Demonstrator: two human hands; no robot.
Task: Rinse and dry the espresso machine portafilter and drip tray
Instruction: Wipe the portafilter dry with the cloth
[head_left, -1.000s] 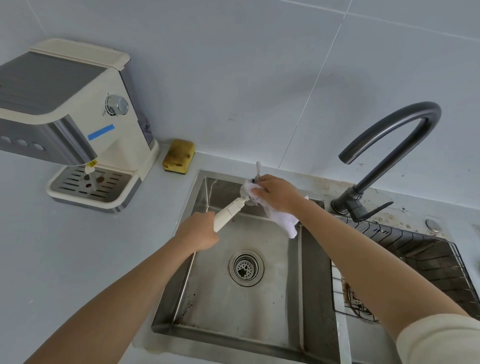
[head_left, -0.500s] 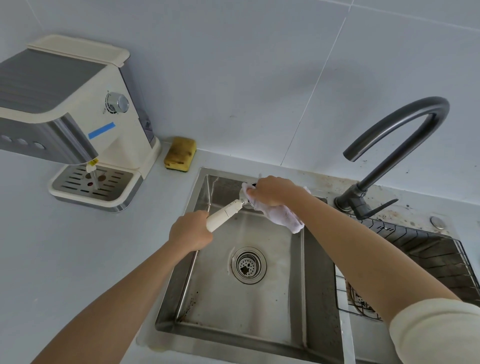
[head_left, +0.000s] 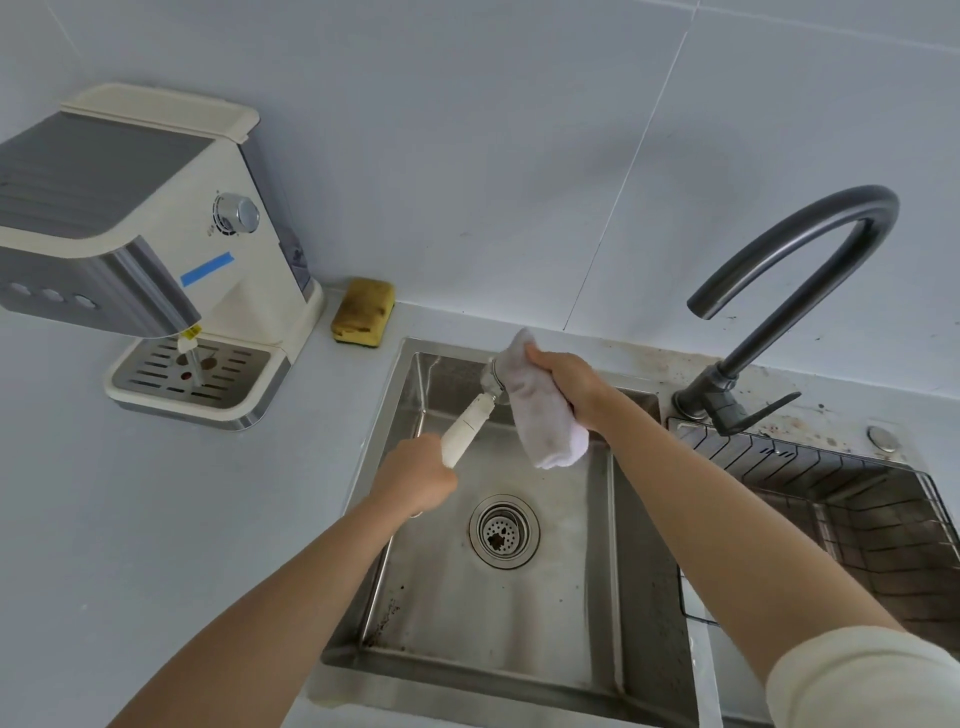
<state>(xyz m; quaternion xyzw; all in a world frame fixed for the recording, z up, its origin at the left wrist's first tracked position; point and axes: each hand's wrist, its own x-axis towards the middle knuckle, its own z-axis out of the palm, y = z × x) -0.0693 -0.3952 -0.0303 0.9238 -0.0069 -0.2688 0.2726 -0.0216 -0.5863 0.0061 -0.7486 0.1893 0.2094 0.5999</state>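
Observation:
My left hand (head_left: 415, 475) grips the cream handle of the portafilter (head_left: 467, 428) over the steel sink (head_left: 644, 597). The portafilter's metal head points up and away and is mostly covered by a white cloth (head_left: 540, 415). My right hand (head_left: 563, 376) holds that cloth pressed against the head, with the cloth's loose end hanging down. The drip tray (head_left: 192, 371) with its slotted metal grille sits in the base of the cream espresso machine (head_left: 156, 234) on the counter at the left.
A dark curved faucet (head_left: 795, 270) rises at the right of the sink, with no water running. A yellow sponge (head_left: 363, 312) lies against the wall behind the sink. A wire rack (head_left: 852, 519) fills the right basin. The drain strainer (head_left: 503, 531) sits mid-basin.
My right hand has shifted on the portafilter head, and the cloth now hangs lower and longer. The portafilter head has tilted more upward. My view has moved slightly closer.

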